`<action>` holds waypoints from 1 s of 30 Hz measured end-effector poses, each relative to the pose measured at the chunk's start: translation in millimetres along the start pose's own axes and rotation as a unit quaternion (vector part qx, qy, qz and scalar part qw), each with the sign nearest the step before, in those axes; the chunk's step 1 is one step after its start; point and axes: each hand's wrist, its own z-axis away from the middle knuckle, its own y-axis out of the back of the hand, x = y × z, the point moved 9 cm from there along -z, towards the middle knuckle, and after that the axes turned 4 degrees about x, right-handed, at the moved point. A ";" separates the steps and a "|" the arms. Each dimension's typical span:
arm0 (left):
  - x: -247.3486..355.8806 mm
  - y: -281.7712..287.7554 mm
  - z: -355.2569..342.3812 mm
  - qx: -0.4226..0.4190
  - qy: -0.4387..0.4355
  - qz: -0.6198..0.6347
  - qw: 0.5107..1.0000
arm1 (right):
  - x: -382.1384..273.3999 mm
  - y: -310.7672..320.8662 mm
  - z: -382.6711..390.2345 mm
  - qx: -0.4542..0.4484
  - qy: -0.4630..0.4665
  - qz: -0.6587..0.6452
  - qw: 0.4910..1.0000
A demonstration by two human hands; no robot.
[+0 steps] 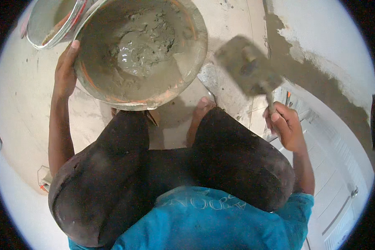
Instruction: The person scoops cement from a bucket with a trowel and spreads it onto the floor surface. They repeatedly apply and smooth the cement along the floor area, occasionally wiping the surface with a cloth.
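My left hand [66,68] grips the left rim of a wide round basin [183,85], its thumb over the edge. Wet grey mortar [141,52] lies inside, with a glossy hollow in the middle and smears up the walls. To the right, my right hand [285,123] is closed around the handle of a trowel [248,66]. Grey mortar coats the trowel's broad, slightly blurred blade, which is raised apart from the basin and points up and left. The basin's underside is hidden.
A whitish bucket [52,25] stands at the far left. On the right, a white wall [329,29] has a band of grey mortar [296,62] along its base, near a white panelled door [337,183]. My bare foot [200,110] is on the stained floor [25,104] below the basin.
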 end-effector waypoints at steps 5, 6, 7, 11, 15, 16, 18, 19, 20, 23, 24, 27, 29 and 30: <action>-16.5 3.0 -14.2 -0.007 0.028 0.048 0.998 | -92.2 -29.4 -30.7 0.329 0.471 0.176 0.799; -18.1 6.2 -16.1 -0.005 0.014 0.035 0.999 | -87.0 -42.2 -53.9 0.330 0.451 0.197 0.805; -20.2 10.0 -15.8 0.002 0.010 0.016 1.000 | -80.7 -52.9 -69.7 0.335 0.449 0.213 0.800; -26.7 11.1 -17.5 -0.020 0.051 0.019 0.998 | -25.8 -55.6 -82.8 0.313 0.368 0.312 0.818; -9.6 2.7 -20.4 -0.005 0.038 0.045 0.998 | 7.3 -13.2 -36.1 0.333 0.330 0.314 0.825; -7.4 -0.9 -17.2 0.002 0.044 0.055 0.997 | 9.0 -5.3 -21.4 0.334 0.312 0.305 0.836; -0.6 -2.1 -10.7 0.040 0.062 0.095 0.993 | 1.8 6.7 5.2 0.336 0.290 0.293 0.847; 2.6 -3.2 -5.7 0.060 0.076 0.112 0.989 | -1.4 3.9 11.5 0.303 0.263 0.299 0.866; 11.3 -8.4 -1.3 0.048 0.073 0.133 0.987 | -8.7 3.5 22.3 0.285 0.262 0.281 0.878; 40.0 -30.8 9.6 0.009 0.071 0.177 0.982 | -29.5 -15.1 36.4 0.202 0.264 0.290 0.897; 47.0 -38.4 17.1 0.009 0.073 0.180 0.981 | -33.4 -26.6 34.2 0.157 0.259 0.312 0.900; 72.7 -72.9 30.1 -0.036 0.045 0.178 0.982 | -41.1 -42.9 21.2 0.132 0.279 0.327 0.893; 82.5 -83.1 37.9 -0.041 0.043 0.162 0.985 | -34.2 -52.5 4.8 0.120 0.253 0.365 0.888; 88.0 -87.9 40.9 -0.051 0.035 0.140 0.988 | -29.0 -52.4 -4.5 0.133 0.238 0.390 0.880</action>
